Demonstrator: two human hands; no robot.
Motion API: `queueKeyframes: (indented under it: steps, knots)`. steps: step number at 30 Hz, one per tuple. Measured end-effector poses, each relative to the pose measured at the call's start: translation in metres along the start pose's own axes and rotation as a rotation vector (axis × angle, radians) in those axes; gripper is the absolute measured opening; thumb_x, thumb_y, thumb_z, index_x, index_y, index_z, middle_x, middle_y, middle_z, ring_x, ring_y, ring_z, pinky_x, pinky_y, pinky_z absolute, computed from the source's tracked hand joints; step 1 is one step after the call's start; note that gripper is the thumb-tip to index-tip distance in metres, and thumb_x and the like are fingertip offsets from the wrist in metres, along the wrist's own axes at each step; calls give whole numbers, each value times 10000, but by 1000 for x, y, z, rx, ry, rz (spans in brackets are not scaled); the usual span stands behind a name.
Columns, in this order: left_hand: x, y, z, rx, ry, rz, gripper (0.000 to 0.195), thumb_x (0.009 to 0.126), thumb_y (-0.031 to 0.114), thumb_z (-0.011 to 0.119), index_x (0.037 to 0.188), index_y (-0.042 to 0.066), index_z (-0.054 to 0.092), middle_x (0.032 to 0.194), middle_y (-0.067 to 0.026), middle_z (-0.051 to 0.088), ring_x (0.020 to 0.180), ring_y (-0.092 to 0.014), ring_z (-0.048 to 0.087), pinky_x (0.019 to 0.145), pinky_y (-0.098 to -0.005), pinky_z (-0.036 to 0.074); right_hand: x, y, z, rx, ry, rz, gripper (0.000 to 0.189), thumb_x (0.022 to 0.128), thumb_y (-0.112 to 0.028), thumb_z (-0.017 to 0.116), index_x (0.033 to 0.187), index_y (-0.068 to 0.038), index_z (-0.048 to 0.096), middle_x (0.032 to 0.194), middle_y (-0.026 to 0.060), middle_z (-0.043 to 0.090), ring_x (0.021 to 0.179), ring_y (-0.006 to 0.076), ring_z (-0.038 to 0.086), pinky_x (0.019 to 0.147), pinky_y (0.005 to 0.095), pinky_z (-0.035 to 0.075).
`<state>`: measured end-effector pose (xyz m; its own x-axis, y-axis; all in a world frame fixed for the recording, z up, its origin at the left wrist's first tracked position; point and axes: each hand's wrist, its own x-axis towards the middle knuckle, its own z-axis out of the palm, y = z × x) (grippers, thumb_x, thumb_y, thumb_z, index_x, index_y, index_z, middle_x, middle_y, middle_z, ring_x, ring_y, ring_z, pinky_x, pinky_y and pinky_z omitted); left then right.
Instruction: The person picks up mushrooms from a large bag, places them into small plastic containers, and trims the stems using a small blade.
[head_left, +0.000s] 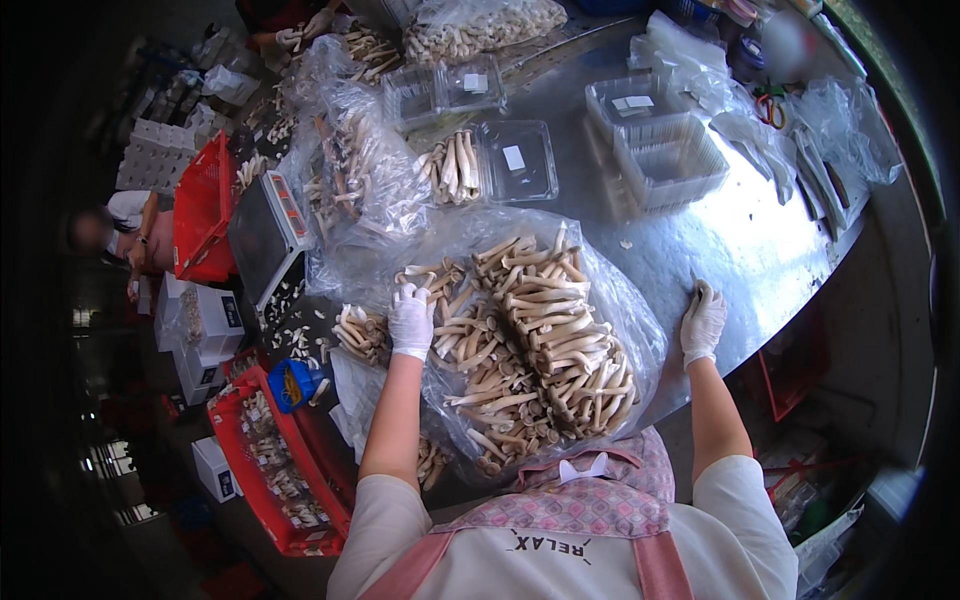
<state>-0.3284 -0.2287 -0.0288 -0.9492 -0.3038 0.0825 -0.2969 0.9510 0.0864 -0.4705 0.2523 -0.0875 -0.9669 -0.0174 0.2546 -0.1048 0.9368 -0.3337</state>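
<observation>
My left hand (411, 321), in a white glove, has its fingers curled on a few long-stemmed mushrooms (433, 273) at the left edge of a large pile. That pile of brown-capped mushrooms (559, 330) lies on an opened clear plastic bag (634, 315) before me. To the right of the bag, my gloved right hand (703, 319) rests close above the metal table (750, 277). It is closed around a small pointed tool (694, 277), whose tip alone shows. A smaller mushroom bunch (360, 334) lies beside my left hand.
Ahead are a clear clamshell box (517, 161) beside mushrooms, and stacked clear trays (671, 161). A scale (274, 217) and a red crate (277, 465) of packed mushrooms stand left. Scissors (770, 109) lie far right. Another person (142, 225) is at left; another's gloved hands (304, 31) work at the top.
</observation>
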Motion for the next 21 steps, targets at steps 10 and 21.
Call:
queueKeyframes:
  steps: [10,21]
  knots:
    - [-8,7,-6,-1283,-201,-541,192,928,41,476,1103,-22,526,989,-116,614,819,-199,633,745,-309,521,-1,0,0,-3,0,-1,261,858,-60,495,1115,-95,526,924,134,552,877,322,515,776,420,407]
    - [-2,14,-9,-1843,-279,-794,261,928,-4,422,1179,-29,490,1050,-122,575,978,-266,590,905,-399,489,-1,-2,-2,-2,-12,18,255,858,-62,498,1108,-102,530,914,134,549,870,320,512,769,423,406]
